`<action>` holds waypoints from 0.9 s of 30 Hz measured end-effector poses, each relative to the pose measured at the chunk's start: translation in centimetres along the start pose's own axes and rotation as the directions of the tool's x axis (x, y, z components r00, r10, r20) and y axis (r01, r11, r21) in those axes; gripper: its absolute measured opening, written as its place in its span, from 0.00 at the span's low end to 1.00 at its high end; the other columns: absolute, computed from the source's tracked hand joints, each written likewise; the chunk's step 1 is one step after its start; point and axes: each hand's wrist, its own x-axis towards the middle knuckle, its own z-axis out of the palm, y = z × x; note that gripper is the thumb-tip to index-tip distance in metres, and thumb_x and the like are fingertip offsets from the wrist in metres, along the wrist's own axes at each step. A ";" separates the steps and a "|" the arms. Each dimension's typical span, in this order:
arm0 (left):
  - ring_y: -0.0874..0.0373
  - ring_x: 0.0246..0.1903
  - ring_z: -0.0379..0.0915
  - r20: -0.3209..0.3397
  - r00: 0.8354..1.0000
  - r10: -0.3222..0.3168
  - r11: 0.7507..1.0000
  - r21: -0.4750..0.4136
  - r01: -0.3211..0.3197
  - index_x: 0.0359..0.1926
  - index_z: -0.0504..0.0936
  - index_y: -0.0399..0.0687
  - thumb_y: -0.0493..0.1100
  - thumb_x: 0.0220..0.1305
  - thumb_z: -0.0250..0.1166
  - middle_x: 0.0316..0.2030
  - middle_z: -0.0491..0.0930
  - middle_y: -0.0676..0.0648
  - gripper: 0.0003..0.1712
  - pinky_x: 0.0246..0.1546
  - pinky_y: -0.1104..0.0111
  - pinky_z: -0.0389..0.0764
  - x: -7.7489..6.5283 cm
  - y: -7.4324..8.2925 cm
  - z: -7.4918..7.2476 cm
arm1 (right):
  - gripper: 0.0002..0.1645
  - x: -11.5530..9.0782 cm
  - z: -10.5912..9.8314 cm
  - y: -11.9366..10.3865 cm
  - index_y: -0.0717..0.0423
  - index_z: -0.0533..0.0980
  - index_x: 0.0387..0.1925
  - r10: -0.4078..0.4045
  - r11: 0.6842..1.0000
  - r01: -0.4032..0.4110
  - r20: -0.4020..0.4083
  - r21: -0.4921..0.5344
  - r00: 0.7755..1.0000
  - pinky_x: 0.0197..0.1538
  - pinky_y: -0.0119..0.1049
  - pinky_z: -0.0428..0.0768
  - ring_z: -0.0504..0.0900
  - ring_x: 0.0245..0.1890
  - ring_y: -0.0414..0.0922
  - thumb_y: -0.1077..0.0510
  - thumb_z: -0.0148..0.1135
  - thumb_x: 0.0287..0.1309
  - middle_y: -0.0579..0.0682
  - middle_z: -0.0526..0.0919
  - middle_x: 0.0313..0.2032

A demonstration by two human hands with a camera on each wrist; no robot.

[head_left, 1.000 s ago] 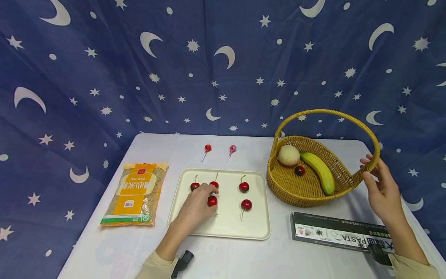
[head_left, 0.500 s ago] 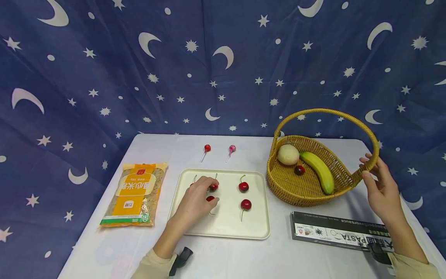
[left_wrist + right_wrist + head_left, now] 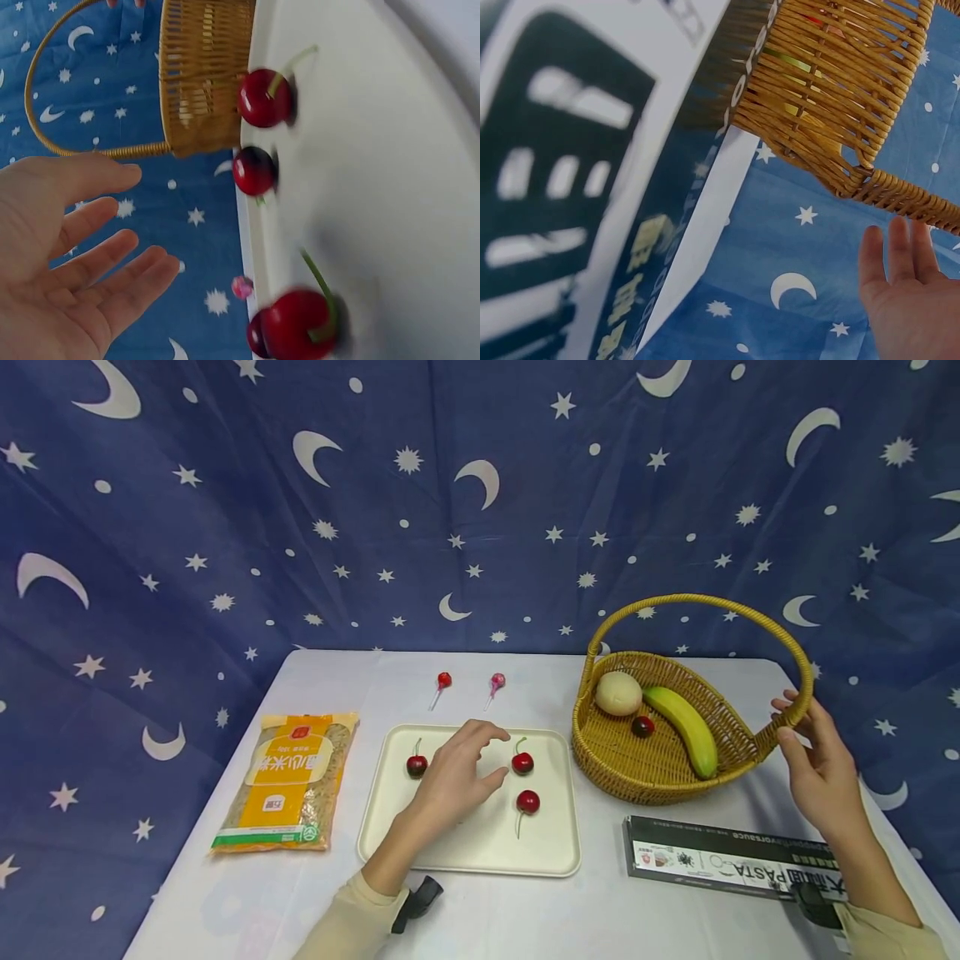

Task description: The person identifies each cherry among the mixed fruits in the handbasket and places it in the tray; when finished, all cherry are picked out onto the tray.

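My left hand (image 3: 455, 781) hovers above the cream tray (image 3: 487, 865), its fingers spread and holding nothing. Right of its fingertips lie two red cherries, an upper cherry (image 3: 522, 763) and a lower cherry (image 3: 528, 802). Another cherry (image 3: 416, 766) sits left of the hand, which blocks the middle of the tray. The left wrist view shows a near cherry (image 3: 300, 326) with a green stem. At the wicker basket (image 3: 637, 789), my right hand (image 3: 821, 768) holds the handle's right base, fingers behind it and thumb in front.
Inside the basket are a banana (image 3: 686, 731), a pale round fruit (image 3: 618, 693) and a dark cherry (image 3: 642, 727). A pasta box (image 3: 720, 860) lies before it. A grain bag (image 3: 288, 781) is at left. Behind the tray lie a red lollipop (image 3: 444, 681) and pink lollipop (image 3: 497, 682).
My left hand has moved right across the tray, away from the left-hand cherry, and its thumb and fingers have spread. My right hand has stayed at the basket handle.
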 end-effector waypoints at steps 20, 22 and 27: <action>0.47 0.69 0.74 0.081 0.986 0.145 0.987 -0.081 -0.139 0.59 0.85 0.50 0.42 0.66 0.74 0.70 0.76 0.46 0.21 0.72 0.54 0.75 4.7 3.9 4.2 | 0.35 -0.1 -0.3 -0.1 0.45 0.61 0.82 -0.025 1.000 0.025 0.004 -0.004 1.000 0.56 0.06 0.67 0.69 0.61 0.16 0.63 0.53 0.80 0.20 0.73 0.65; 0.47 0.69 0.73 0.086 0.985 0.152 0.986 -0.085 -0.145 0.59 0.85 0.50 0.42 0.66 0.74 0.70 0.76 0.45 0.21 0.72 0.55 0.75 5.0 4.1 4.5 | 0.35 -0.1 -0.3 -0.1 0.44 0.61 0.82 -0.024 1.000 0.024 0.004 -0.004 1.000 0.56 0.06 0.67 0.69 0.61 0.16 0.63 0.53 0.80 0.20 0.73 0.65; 0.49 0.69 0.73 0.094 0.982 0.165 0.984 -0.084 -0.157 0.61 0.84 0.51 0.42 0.66 0.74 0.70 0.76 0.45 0.22 0.72 0.57 0.75 5.8 4.6 5.3 | 0.34 0.0 -0.2 -0.1 0.44 0.61 0.82 -0.020 1.000 0.020 0.006 -0.006 1.000 0.56 0.05 0.67 0.69 0.61 0.15 0.63 0.53 0.80 0.20 0.73 0.65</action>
